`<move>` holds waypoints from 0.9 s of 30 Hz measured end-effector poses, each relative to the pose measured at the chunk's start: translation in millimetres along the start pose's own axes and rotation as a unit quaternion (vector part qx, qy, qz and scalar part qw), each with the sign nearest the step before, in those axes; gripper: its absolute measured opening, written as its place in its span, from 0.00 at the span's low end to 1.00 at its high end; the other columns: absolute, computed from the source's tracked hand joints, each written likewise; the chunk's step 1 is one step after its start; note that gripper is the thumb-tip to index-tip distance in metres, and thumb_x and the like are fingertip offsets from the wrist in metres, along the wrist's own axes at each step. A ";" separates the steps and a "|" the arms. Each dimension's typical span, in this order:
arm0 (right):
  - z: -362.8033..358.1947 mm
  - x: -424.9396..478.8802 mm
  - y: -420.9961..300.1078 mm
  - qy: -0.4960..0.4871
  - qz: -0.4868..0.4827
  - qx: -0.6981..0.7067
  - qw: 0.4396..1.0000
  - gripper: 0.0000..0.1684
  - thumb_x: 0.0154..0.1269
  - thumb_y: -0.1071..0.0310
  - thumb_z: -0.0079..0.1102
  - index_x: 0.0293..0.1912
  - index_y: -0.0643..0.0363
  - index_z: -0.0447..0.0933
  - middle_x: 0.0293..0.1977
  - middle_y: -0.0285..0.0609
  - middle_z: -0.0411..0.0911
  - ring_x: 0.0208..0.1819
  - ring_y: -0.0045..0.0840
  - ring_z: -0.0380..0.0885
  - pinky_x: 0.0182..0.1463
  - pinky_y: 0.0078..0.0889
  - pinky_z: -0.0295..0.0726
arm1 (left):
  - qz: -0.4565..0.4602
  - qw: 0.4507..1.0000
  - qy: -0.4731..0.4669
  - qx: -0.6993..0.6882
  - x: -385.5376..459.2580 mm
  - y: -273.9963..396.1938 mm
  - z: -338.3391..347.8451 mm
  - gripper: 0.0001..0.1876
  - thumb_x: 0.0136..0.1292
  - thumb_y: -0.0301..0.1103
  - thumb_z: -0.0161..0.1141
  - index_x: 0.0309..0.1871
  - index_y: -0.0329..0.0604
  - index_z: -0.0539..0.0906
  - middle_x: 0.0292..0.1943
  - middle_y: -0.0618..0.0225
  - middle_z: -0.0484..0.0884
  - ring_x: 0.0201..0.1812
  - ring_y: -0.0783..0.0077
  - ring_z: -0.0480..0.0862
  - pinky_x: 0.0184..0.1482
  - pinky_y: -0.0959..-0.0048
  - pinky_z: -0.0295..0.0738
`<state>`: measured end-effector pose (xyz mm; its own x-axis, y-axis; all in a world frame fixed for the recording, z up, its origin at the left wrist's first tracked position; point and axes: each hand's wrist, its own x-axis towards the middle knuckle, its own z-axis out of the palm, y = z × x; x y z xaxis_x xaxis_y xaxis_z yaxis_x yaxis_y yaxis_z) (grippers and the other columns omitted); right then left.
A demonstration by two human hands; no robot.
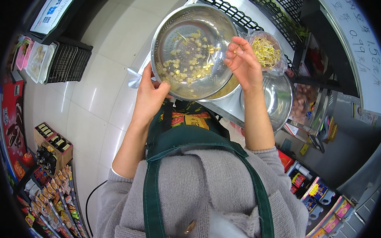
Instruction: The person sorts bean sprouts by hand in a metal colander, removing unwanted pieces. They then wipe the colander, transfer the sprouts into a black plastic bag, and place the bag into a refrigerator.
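Observation:
My left hand [152, 94] grips the near-left rim of a perforated stainless steel colander [212, 20], thumb over the edge. Loose bean skins and bean pieces [195, 59] lie scattered in it, with a few sprouts among them. Over the colander's right rim is my right hand [246, 62], its fingers curled and thumb drawn in. Whether a small bit sits between those fingertips is unclear. Just beyond that hand rests an open clear plastic bag [282, 64] of soybean sprouts [265, 52]. Partly hidden under the colander is another metal basin [226, 92].
An empty-looking steel bowl [277, 97] stands right of my right forearm. Black plastic crates [232, 15] line the counter's far side. A handwritten price board [356, 46] hangs at right. Bottle cartons [52, 145] and snack racks [55, 202] stand on the left.

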<state>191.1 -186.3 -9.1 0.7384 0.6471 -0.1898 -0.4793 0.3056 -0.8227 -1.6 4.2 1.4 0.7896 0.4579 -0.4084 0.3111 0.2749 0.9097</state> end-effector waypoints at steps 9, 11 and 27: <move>11.1 13.1 27.1 0.003 -0.163 -0.826 0.540 0.12 0.58 0.68 0.63 0.42 0.56 0.73 0.38 0.45 0.74 0.42 0.40 0.78 0.41 0.44 0.77 | 0.000 1.000 -0.016 -0.008 1.2 -0.9 3.1 0.37 0.58 0.21 0.52 0.73 0.38 0.56 0.54 0.56 0.72 0.40 0.70 0.84 0.35 0.74 0.82; 7.5 17.2 32.0 0.012 -0.164 -0.828 0.535 0.10 0.58 0.68 0.62 0.40 0.57 0.74 0.36 0.44 0.74 0.42 0.40 0.78 0.42 0.43 0.77 | 0.001 1.000 -0.016 -0.012 0.5 -1.0 3.6 0.37 0.58 0.21 0.52 0.73 0.38 0.55 0.55 0.56 0.72 0.39 0.70 0.84 0.35 0.74 0.82; 7.1 12.6 33.6 0.018 -0.163 -0.821 0.546 0.09 0.57 0.69 0.63 0.38 0.57 0.74 0.35 0.44 0.75 0.40 0.40 0.78 0.40 0.43 0.78 | 0.004 1.000 -0.014 -0.009 2.1 -1.0 3.8 0.37 0.58 0.21 0.52 0.73 0.37 0.55 0.54 0.55 0.72 0.39 0.69 0.84 0.34 0.74 0.82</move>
<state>180.9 -162.9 -35.3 0.6810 0.7216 0.1248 0.7307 -0.6583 -0.1809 1.8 1.7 -0.1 0.8065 0.4371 -0.3981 0.2944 0.2870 0.9116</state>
